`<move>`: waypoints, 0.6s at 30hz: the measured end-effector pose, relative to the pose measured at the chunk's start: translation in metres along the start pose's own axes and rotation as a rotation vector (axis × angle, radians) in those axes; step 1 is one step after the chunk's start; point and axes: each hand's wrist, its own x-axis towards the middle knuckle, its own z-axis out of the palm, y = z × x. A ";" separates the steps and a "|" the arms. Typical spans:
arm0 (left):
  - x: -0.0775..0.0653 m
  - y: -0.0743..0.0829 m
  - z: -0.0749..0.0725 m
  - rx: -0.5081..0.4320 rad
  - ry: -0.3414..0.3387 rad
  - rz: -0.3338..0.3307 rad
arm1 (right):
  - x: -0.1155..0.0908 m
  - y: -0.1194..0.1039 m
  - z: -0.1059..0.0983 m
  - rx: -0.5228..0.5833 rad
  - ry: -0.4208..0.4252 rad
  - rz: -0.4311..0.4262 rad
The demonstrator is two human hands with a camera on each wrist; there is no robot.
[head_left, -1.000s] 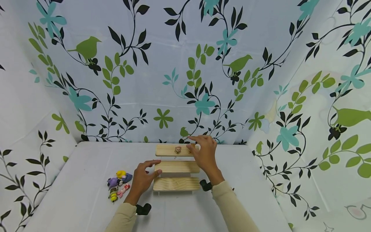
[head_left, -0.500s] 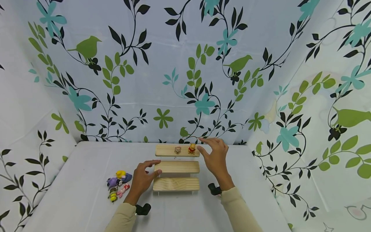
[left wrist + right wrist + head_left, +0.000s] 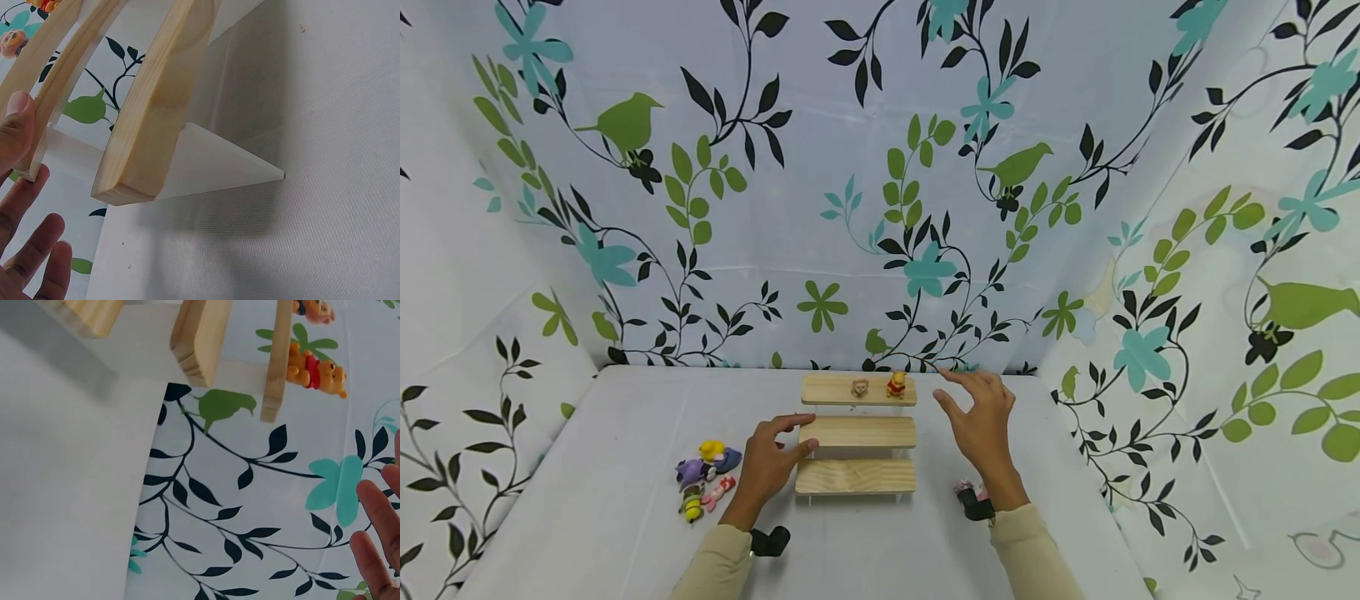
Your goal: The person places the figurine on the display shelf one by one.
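A three-tier wooden display shelf (image 3: 856,477) stands on the white-covered table. On its top tier sit a Winnie-the-Pooh figurine (image 3: 896,385) in a red shirt, at the right, and a small figurine with a pinkish-brown head (image 3: 860,387) nearer the middle. My left hand (image 3: 769,460) holds the left end of the middle tier between thumb and index finger; the left wrist view shows the other fingers spread. Off to the shelf's right, my right hand (image 3: 985,421) hovers with thumb and fingers apart, nothing between them. The Pooh (image 3: 315,372) also shows in the right wrist view.
Left of the shelf lies a cluster of several colourful figurines (image 3: 706,477), including yellow, purple and pink ones. Something small and pink (image 3: 964,486) is partly hidden behind the right wrist camera. A leaf-and-bird patterned cloth (image 3: 865,250) hangs behind the table.
My right hand has drawn away to the right from the top tier, leaving the Pooh figurine standing there in plain sight. My left hand stays on the middle tier.
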 end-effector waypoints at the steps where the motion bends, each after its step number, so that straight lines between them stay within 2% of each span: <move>1: 0.000 0.000 0.000 0.000 0.000 -0.002 | -0.002 0.002 -0.001 -0.002 -0.003 0.009; 8: 0.000 0.001 0.000 0.001 -0.003 -0.007 | -0.014 0.016 -0.011 -0.001 0.000 0.068; 18: -0.001 0.003 0.000 -0.003 0.001 -0.006 | -0.032 0.038 -0.022 0.022 0.026 0.094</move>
